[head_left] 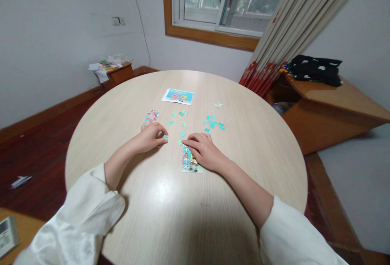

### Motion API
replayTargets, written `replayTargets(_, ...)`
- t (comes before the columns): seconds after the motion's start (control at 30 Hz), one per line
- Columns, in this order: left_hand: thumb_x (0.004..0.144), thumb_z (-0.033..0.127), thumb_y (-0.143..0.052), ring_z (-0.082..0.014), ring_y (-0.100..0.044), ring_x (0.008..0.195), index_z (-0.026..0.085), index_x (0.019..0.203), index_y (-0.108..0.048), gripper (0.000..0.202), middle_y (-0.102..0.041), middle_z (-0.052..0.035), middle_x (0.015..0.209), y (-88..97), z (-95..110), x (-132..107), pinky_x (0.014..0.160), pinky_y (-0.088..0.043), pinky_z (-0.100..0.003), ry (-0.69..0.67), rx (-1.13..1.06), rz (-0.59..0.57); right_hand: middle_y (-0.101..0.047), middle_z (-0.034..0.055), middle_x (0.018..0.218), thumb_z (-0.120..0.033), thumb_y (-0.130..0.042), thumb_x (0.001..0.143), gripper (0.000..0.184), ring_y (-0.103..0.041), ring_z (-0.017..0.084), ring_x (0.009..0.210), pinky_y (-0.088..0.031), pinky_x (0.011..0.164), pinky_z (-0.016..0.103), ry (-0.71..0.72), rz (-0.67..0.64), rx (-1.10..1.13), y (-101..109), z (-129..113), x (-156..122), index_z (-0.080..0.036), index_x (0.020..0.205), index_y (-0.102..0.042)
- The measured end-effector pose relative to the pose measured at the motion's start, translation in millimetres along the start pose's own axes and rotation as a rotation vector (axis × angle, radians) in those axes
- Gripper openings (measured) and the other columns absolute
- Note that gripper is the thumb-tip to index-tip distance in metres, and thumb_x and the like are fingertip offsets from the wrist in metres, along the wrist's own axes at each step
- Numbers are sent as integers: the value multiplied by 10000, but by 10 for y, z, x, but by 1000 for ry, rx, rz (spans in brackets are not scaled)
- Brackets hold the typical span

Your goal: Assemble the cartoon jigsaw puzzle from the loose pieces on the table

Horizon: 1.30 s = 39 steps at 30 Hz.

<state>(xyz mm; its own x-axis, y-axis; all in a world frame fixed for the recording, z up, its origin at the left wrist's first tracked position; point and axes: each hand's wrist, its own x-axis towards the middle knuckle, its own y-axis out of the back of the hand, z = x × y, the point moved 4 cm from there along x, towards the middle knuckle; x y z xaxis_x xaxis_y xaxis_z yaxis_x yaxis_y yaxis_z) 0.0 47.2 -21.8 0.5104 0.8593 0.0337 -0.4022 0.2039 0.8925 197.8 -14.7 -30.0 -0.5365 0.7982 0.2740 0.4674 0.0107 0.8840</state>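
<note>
My left hand (151, 136) rests on the round wooden table (243, 163) with its fingers pinched on a small teal puzzle piece (165, 137). To its right, my right hand (204, 150) lies with its fingers pressed flat on a partly assembled cartoon puzzle (189, 163). Loose teal pieces (212, 122) are scattered just beyond both hands. A pinkish cluster of pieces (151, 116) sits past my left hand. Farther back lies the printed reference picture (178, 95).
A lone puzzle piece (218, 104) lies toward the back right. Beside the table on the right stands a low wooden bench (332, 98) with black spotted cloth (315, 69). A curtain (292, 25) hangs by the window. A small cluttered stand (117, 71) sits at the far left wall.
</note>
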Motion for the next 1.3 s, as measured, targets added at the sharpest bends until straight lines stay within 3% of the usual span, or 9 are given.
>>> replayTargets(0.23, 739, 364, -649, -176, -528, 702, 142, 890, -658, 269, -591, -30, 740, 32, -37, 7, 687, -384, -300, 45, -131, -56, -623, 106, 1124, -162, -440, 937, 323, -521, 226, 1076, -363, 940, 431, 29, 24, 3, -16, 30, -15, -220, 1203, -613)
replayTargets(0.47, 742, 404, -612, -138, -479, 605, 142, 873, -652, 296, -547, 4, 632, 256, -235, -69, 591, -372, -261, 126, -232, -80, -632, 112, 1134, -170, -425, 944, 323, -534, 228, 1087, -361, 943, 432, 32, 26, 10, -7, 20, -13, -209, 1213, -598)
replayTargets(0.77, 706, 368, -613, -133, -487, 627, 148, 872, -657, 279, -565, 1, 677, 302, -367, -136, 595, -384, -251, 141, -204, -198, -641, 120, 1116, -176, -422, 943, 320, -546, 228, 1080, -368, 926, 421, 49, 81, 0, 44, 42, -20, -189, 1214, -592)
replayTargets(0.97, 680, 325, -627, -137, -499, 655, 151, 936, -640, 309, -563, -3, 717, 318, -467, -173, 613, -394, -252, 196, -177, -199, -656, 108, 1068, -181, -414, 942, 303, -569, 220, 1028, -371, 907, 420, 36, 200, -20, 99, 135, -35, -199, 1165, -618)
replayTargets(1.13, 692, 382, -665, -139, -490, 693, 164, 913, -652, 311, -586, -19, 778, 307, -337, -136, 637, -390, -254, 58, -163, -130, -679, 85, 1007, -178, -430, 927, 279, -583, 220, 983, -373, 884, 416, -14, 296, -24, 152, 270, -45, -211, 1102, -644)
replayTargets(1.3, 698, 381, -668, -144, -503, 728, 178, 914, -670, 297, -597, -34, 845, 158, -109, -99, 671, -415, -256, -102, -166, -211, -698, 81, 1009, -189, -431, 920, 262, -598, 228, 979, -372, 884, 419, -85, 364, -29, 215, 413, -64, -213, 1057, -654)
